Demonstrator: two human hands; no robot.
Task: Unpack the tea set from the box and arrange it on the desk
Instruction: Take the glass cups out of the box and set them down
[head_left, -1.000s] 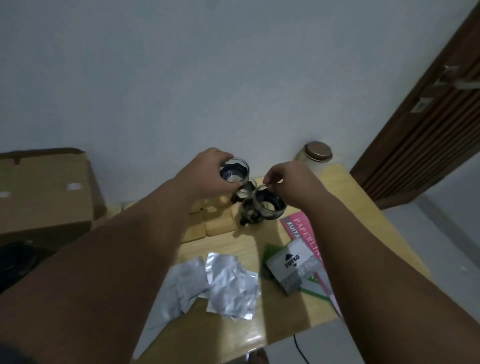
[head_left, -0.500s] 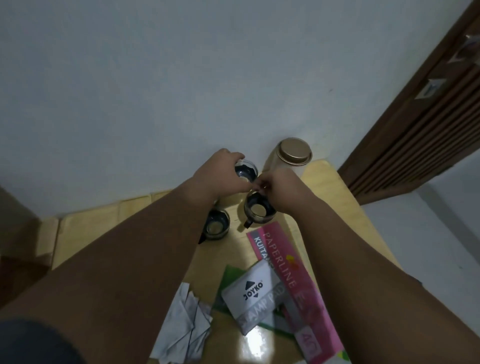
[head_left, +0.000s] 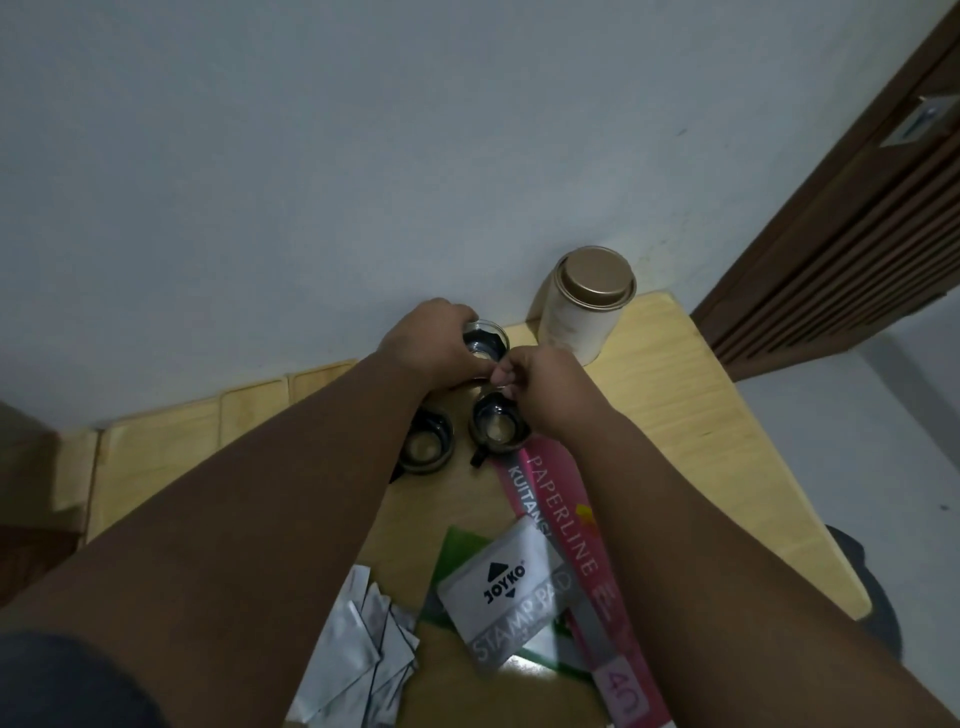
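Glass cup (head_left: 485, 338), round, dark-banded, wrapped by left grip (head_left: 431, 345); right grip (head_left: 540, 387) curled, hold unclear; another cup (head_left: 497, 430) stands on wooden desk (head_left: 675, 415).

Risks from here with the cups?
The left hand grips the far cup close to the left cup and right cup; the right cup sits just under the right hand and could get knocked. It also stands at the pink booklet's end, so nudging the booklet might tip it.

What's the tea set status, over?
Left hand grips glass cup. Right hand curled beside it, grip unclear. Two cups stand on desk. Receipt book beside right one.
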